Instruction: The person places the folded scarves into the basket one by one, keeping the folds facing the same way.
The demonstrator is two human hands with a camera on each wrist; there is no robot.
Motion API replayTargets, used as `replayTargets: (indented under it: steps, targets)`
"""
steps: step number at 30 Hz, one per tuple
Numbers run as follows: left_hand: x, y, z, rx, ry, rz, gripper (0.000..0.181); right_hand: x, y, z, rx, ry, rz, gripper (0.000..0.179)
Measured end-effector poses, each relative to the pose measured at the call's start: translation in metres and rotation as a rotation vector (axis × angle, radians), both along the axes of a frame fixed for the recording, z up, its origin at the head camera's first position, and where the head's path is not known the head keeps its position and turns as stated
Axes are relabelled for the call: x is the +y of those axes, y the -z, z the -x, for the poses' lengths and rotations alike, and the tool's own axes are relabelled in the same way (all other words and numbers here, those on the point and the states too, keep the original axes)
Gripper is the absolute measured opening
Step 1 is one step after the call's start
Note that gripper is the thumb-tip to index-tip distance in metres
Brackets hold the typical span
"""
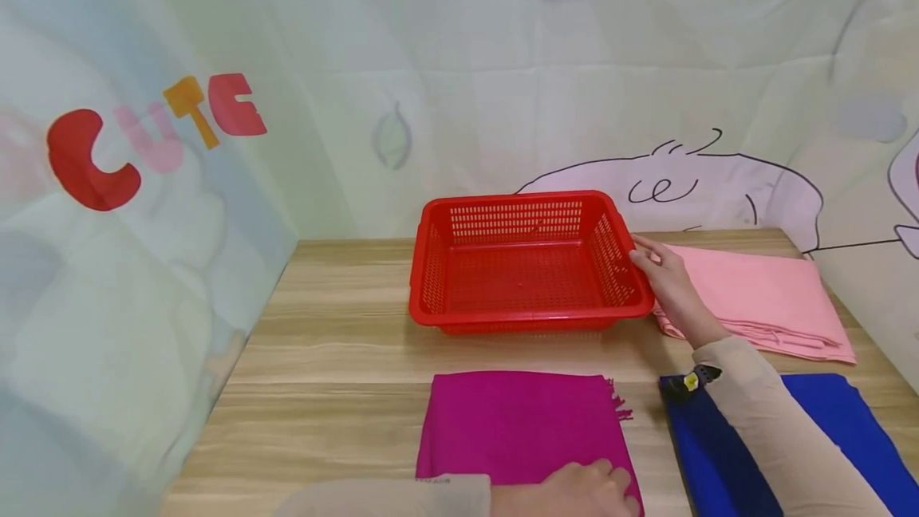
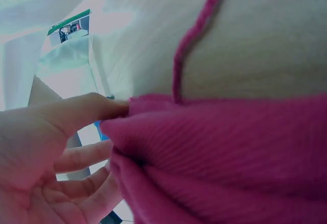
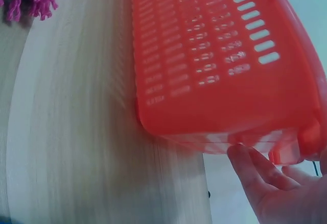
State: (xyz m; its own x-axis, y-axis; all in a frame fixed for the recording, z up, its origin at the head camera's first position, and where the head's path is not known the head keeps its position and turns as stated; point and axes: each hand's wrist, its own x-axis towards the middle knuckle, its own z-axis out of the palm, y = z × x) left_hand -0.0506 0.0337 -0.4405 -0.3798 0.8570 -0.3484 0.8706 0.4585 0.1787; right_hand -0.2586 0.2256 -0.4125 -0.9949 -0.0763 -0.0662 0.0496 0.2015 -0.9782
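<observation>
A folded magenta scarf [image 1: 517, 421] with a fringe lies on the table in front of the red plastic basket [image 1: 531, 316]. My left hand [image 1: 577, 491] is at the scarf's near right part. In the left wrist view, the thumb and fingers of that hand [image 2: 66, 157] pinch the edge of the scarf [image 2: 219, 142], and one fringe strand trails away. My right hand [image 1: 668, 282] holds the basket's right end at the rim. The right wrist view shows its fingers [image 3: 255, 173] against the outside of the basket [image 3: 219, 106], below the rim. Nothing lies inside the basket.
Right of the basket is a folded pink cloth [image 1: 761, 294]. A folded blue cloth [image 1: 826, 401] lies nearer, partly under my right forearm in the head view. A printed curtain [image 1: 459, 102] stands behind and beside the wooden table [image 1: 323, 357].
</observation>
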Motion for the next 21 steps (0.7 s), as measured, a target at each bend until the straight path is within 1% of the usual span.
replayTargets:
  steps: [2,5,8,9,12,14,17,21]
  targets:
    - [-0.002,-0.002,0.002,-0.019,-0.007,-0.012,0.032,0.002,-0.001,0.0,-0.029,-0.004,-0.003,0.057]
    - [-0.006,-0.004,0.005,-0.029,0.011,-0.05,0.032,0.006,-0.002,-0.002,-0.061,0.0,-0.001,0.058]
    - [-0.009,-0.005,0.006,-0.038,0.032,-0.076,0.034,0.009,-0.002,-0.004,-0.076,0.009,0.054,0.057]
    - [-0.009,-0.006,0.006,-0.051,0.024,-0.072,0.035,0.011,-0.001,-0.005,-0.082,0.008,0.071,0.056]
    - [-0.011,-0.007,0.006,-0.057,0.006,-0.074,0.037,0.013,-0.002,-0.006,-0.114,0.004,0.139,0.056]
    - [-0.012,-0.009,0.007,-0.066,-0.017,-0.075,0.037,0.014,-0.002,-0.007,-0.14,-0.003,0.155,0.057]
    - [-0.013,-0.012,0.007,-0.065,-0.038,-0.079,0.036,0.016,-0.003,-0.009,-0.168,-0.011,0.143,0.061]
    - [-0.015,-0.014,0.008,-0.047,-0.051,-0.086,0.035,0.019,-0.004,-0.013,-0.164,-0.03,0.064,0.061]
